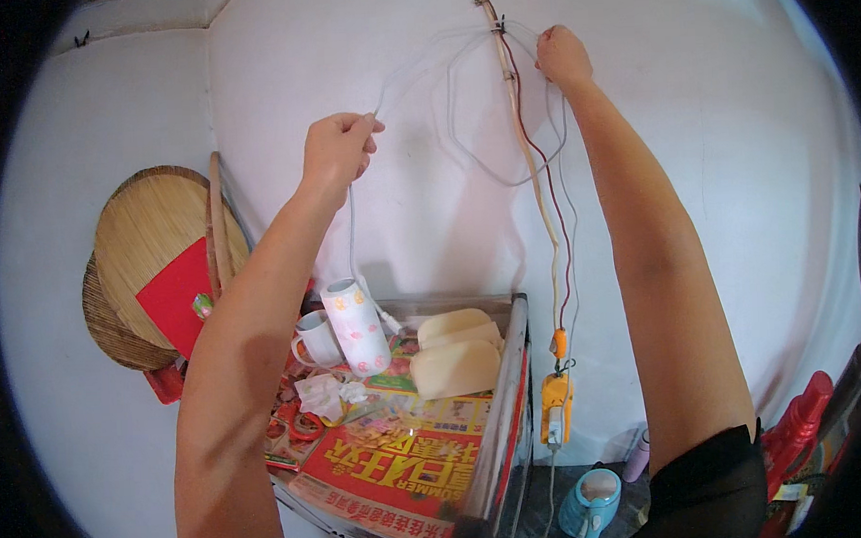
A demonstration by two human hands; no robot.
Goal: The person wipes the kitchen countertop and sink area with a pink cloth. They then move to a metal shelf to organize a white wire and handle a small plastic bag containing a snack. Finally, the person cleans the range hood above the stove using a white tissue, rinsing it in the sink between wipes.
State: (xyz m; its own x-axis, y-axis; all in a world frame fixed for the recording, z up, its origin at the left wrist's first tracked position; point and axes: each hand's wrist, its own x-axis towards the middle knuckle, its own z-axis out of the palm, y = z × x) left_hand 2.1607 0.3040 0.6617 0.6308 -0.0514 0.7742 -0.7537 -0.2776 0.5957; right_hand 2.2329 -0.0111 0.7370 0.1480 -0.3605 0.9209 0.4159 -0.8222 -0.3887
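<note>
My left hand pinches a thin white cable out in front of the wall. Below that hand the cable hangs to a plug end behind a paper roll. My right hand is closed around the same cable higher up, beside the wall wiring. Between my hands the cable forms a loose loop that passes a dark tie on a beige conduit. A brown wire runs down along the conduit.
Lower down, an orange socket hangs with a white plug in it. A leaflet-covered stand holds a white mug, a patterned paper roll, beige pads and red scissors. Woven trays lean left; a blue kettle stands right.
</note>
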